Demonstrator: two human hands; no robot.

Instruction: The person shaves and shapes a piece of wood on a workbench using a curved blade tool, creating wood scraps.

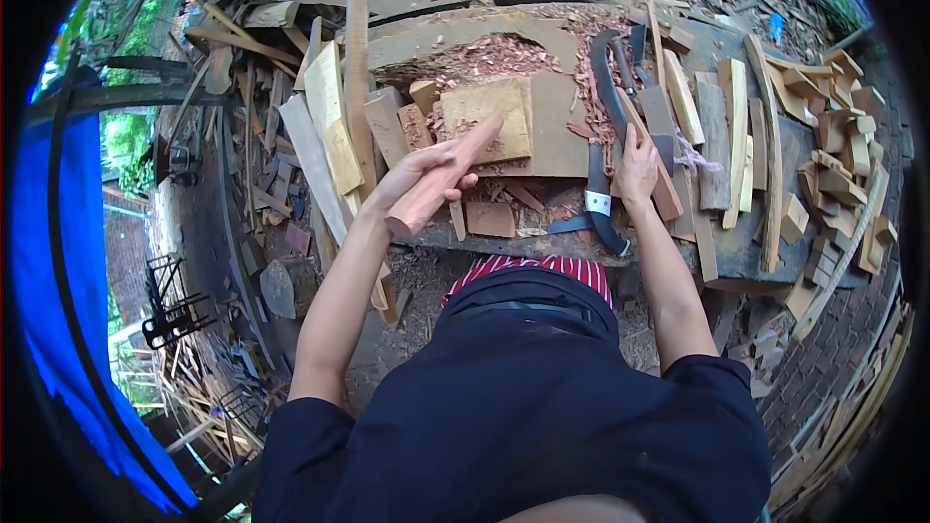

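My left hand (426, 179) is closed around a reddish wood piece (453, 174), held at a slant. Its far end tapers and the near end is thicker. Beneath that end sits a pale square wood block (494, 116) on the bench. My right hand (636, 167) is at a long narrow wooden strip (663, 192), its fingers along the strip's left edge; part of the grip is hidden. Just left of this hand lies a large curved blade (608, 87) with a dark handle (607, 232) and a light metal collar.
Reddish chips (494, 58) cover the bench's far part. Wood strips (717, 145) stand along the right, beside a heap of cut blocks (838, 145). Boards (334, 126) lean at the left. A small reddish block (490, 219) lies at the near edge. A blue tarp (58, 261) hangs far left.
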